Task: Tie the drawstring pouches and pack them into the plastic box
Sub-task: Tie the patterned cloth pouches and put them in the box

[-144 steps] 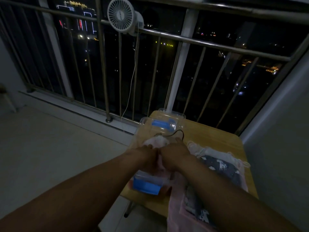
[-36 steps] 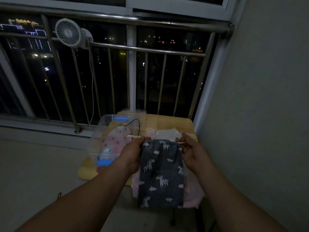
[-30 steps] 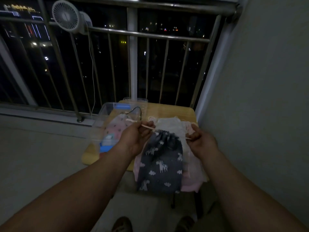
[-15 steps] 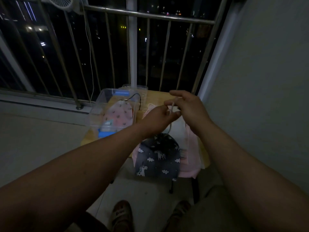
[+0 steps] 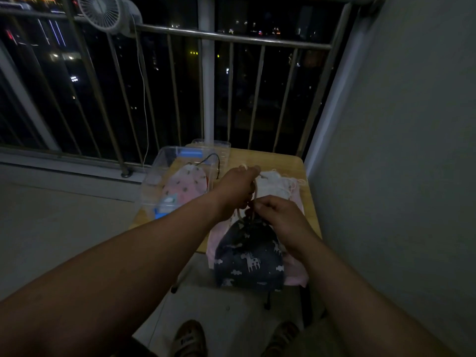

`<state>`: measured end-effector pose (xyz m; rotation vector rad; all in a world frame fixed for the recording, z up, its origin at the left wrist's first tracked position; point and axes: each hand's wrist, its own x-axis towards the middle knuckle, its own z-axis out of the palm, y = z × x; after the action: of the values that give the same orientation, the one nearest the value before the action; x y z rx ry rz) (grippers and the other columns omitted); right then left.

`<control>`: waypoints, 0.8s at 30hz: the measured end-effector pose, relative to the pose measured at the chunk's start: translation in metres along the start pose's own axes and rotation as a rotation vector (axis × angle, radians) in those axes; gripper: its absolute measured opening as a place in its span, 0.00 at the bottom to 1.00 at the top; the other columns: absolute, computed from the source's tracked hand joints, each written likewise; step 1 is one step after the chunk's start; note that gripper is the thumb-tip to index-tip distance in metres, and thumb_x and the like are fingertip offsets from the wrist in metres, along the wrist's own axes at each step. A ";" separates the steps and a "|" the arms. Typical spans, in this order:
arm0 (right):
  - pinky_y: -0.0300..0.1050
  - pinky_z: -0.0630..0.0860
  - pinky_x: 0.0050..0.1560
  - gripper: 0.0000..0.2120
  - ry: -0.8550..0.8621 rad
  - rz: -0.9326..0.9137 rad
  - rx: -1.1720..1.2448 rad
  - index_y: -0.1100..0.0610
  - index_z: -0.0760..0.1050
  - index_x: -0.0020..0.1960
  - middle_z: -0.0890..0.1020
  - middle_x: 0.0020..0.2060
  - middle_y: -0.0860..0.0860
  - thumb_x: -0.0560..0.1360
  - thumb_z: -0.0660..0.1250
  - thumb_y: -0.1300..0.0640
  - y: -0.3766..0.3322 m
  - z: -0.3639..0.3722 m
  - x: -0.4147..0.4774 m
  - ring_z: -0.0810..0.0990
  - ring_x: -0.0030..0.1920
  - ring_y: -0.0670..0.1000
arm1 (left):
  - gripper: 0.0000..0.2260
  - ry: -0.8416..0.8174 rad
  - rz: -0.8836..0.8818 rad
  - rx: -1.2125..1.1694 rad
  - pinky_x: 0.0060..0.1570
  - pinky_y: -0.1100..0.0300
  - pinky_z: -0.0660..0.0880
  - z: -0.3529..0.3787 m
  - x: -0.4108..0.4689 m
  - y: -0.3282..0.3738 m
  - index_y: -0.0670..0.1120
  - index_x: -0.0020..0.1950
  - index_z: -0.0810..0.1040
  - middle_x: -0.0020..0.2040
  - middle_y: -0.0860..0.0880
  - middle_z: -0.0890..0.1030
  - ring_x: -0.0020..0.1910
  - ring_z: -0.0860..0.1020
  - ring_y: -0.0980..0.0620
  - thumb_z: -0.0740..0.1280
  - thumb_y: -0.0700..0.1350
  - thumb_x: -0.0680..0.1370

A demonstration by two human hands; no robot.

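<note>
Wooden table [image 5: 273,161]; left hand [image 5: 237,188] beyond right hand [image 5: 279,216], fingers [image 5: 261,203] tight on pouch [image 5: 247,256] drawstring [image 5: 255,189].

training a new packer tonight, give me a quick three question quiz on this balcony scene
1. True or false: the dark unicorn pouch already lies inside the plastic box.
2. What lies in the box? A) a pink pouch B) the dark pouch C) no pouch at all
3. Fill in: the left hand and the right hand both hold the dark pouch's ____.

Key: 1 false, it is outside the box, below the hands; 2 A; 3 drawstring.
</note>
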<state>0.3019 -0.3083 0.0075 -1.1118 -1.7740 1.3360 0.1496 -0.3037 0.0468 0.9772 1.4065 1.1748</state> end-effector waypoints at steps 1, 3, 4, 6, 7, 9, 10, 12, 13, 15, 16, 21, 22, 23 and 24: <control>0.42 0.78 0.57 0.08 0.011 0.019 0.041 0.56 0.84 0.54 0.88 0.48 0.50 0.82 0.66 0.57 0.001 0.002 0.000 0.85 0.52 0.49 | 0.17 0.007 -0.003 -0.011 0.26 0.63 0.58 0.000 0.000 -0.002 0.48 0.39 0.67 0.23 0.53 0.65 0.21 0.62 0.54 0.61 0.53 0.85; 0.48 0.79 0.60 0.08 0.034 0.082 0.173 0.59 0.84 0.53 0.88 0.48 0.54 0.82 0.66 0.58 0.004 0.007 0.002 0.86 0.53 0.55 | 0.18 0.032 0.013 0.001 0.26 0.62 0.59 -0.002 0.001 -0.007 0.47 0.40 0.68 0.24 0.53 0.64 0.20 0.62 0.54 0.62 0.57 0.84; 0.51 0.79 0.60 0.08 0.034 0.128 0.279 0.59 0.84 0.52 0.88 0.48 0.56 0.82 0.66 0.58 0.004 0.008 0.002 0.86 0.51 0.56 | 0.18 0.044 0.021 -0.003 0.26 0.62 0.59 -0.003 -0.001 -0.008 0.46 0.43 0.70 0.25 0.53 0.63 0.21 0.62 0.54 0.63 0.59 0.83; 0.53 0.79 0.58 0.08 0.030 0.240 0.519 0.60 0.83 0.49 0.87 0.46 0.58 0.82 0.67 0.59 0.001 0.011 0.004 0.85 0.47 0.57 | 0.19 0.082 0.010 -0.092 0.25 0.63 0.57 -0.005 -0.002 -0.010 0.46 0.47 0.71 0.27 0.52 0.61 0.22 0.60 0.54 0.63 0.62 0.82; 0.53 0.79 0.56 0.08 0.038 0.293 0.612 0.61 0.83 0.48 0.86 0.45 0.59 0.81 0.67 0.58 0.000 0.011 0.005 0.84 0.46 0.58 | 0.18 0.127 -0.004 -0.182 0.25 0.63 0.56 -0.007 -0.003 -0.012 0.47 0.45 0.70 0.27 0.51 0.60 0.23 0.59 0.54 0.63 0.61 0.82; 0.52 0.79 0.53 0.09 0.066 0.389 0.716 0.60 0.83 0.45 0.85 0.41 0.57 0.81 0.68 0.57 0.001 0.007 0.009 0.82 0.43 0.57 | 0.18 0.251 -0.045 -0.426 0.24 0.63 0.54 -0.010 -0.002 -0.017 0.49 0.39 0.66 0.28 0.51 0.60 0.23 0.58 0.54 0.61 0.57 0.84; 0.50 0.79 0.50 0.11 0.074 0.430 0.752 0.60 0.82 0.43 0.84 0.39 0.56 0.81 0.68 0.57 0.002 0.006 0.010 0.82 0.41 0.56 | 0.17 0.304 -0.071 -0.547 0.24 0.63 0.55 -0.011 -0.001 -0.019 0.50 0.38 0.65 0.28 0.51 0.62 0.23 0.58 0.54 0.59 0.54 0.85; 0.48 0.79 0.45 0.12 0.059 0.484 0.782 0.60 0.81 0.40 0.83 0.36 0.55 0.81 0.68 0.56 0.004 0.005 0.012 0.81 0.39 0.55 | 0.14 0.354 -0.107 -0.643 0.26 0.62 0.58 -0.012 0.002 -0.021 0.49 0.39 0.65 0.29 0.50 0.65 0.25 0.60 0.53 0.55 0.46 0.84; 0.47 0.78 0.45 0.12 0.045 0.494 0.766 0.60 0.81 0.39 0.82 0.35 0.55 0.80 0.69 0.56 0.005 0.005 0.011 0.80 0.38 0.54 | 0.13 0.332 -0.103 -0.608 0.27 0.61 0.61 -0.012 0.002 -0.021 0.48 0.39 0.66 0.29 0.49 0.67 0.26 0.63 0.52 0.55 0.44 0.84; 0.46 0.77 0.44 0.11 0.040 0.448 0.617 0.61 0.81 0.40 0.81 0.35 0.56 0.79 0.70 0.58 0.007 0.006 0.009 0.79 0.38 0.55 | 0.13 0.207 -0.040 -0.470 0.30 0.58 0.70 -0.012 -0.001 -0.016 0.46 0.40 0.70 0.32 0.46 0.75 0.29 0.69 0.50 0.56 0.42 0.84; 0.47 0.77 0.45 0.10 0.052 0.394 0.508 0.62 0.82 0.41 0.82 0.36 0.58 0.79 0.71 0.58 0.007 0.007 0.009 0.80 0.39 0.56 | 0.13 0.130 0.002 -0.387 0.35 0.56 0.76 -0.012 -0.003 -0.013 0.44 0.42 0.73 0.35 0.44 0.79 0.31 0.73 0.49 0.57 0.43 0.85; 0.48 0.80 0.58 0.07 -0.028 0.166 0.177 0.59 0.87 0.49 0.88 0.47 0.56 0.79 0.70 0.62 -0.001 0.007 0.003 0.86 0.52 0.56 | 0.15 -0.082 0.098 -0.097 0.59 0.50 0.80 -0.002 -0.003 -0.001 0.38 0.54 0.81 0.53 0.39 0.86 0.49 0.83 0.44 0.59 0.46 0.86; 0.45 0.80 0.58 0.07 -0.080 0.129 0.125 0.58 0.87 0.51 0.89 0.48 0.53 0.80 0.69 0.61 -0.002 0.006 0.001 0.86 0.52 0.52 | 0.16 -0.102 0.096 -0.065 0.59 0.50 0.80 0.000 -0.002 0.000 0.37 0.55 0.81 0.54 0.39 0.86 0.51 0.84 0.42 0.59 0.47 0.86; 0.42 0.80 0.57 0.07 -0.129 0.095 0.070 0.57 0.87 0.51 0.89 0.47 0.50 0.81 0.69 0.59 -0.005 0.005 0.000 0.86 0.51 0.48 | 0.16 -0.119 0.095 -0.043 0.60 0.49 0.80 0.002 -0.002 -0.001 0.37 0.56 0.81 0.54 0.39 0.86 0.54 0.84 0.40 0.59 0.47 0.86; 0.40 0.79 0.55 0.08 -0.159 0.064 0.013 0.57 0.87 0.50 0.88 0.45 0.49 0.81 0.69 0.58 -0.006 0.004 0.000 0.86 0.49 0.46 | 0.17 -0.134 0.091 -0.028 0.61 0.47 0.80 0.003 -0.003 -0.001 0.38 0.57 0.82 0.55 0.39 0.86 0.56 0.83 0.38 0.58 0.48 0.87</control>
<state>0.2967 -0.3113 0.0122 -1.0904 -1.8529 1.5089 0.1531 -0.3059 0.0462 1.0893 1.2485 1.1698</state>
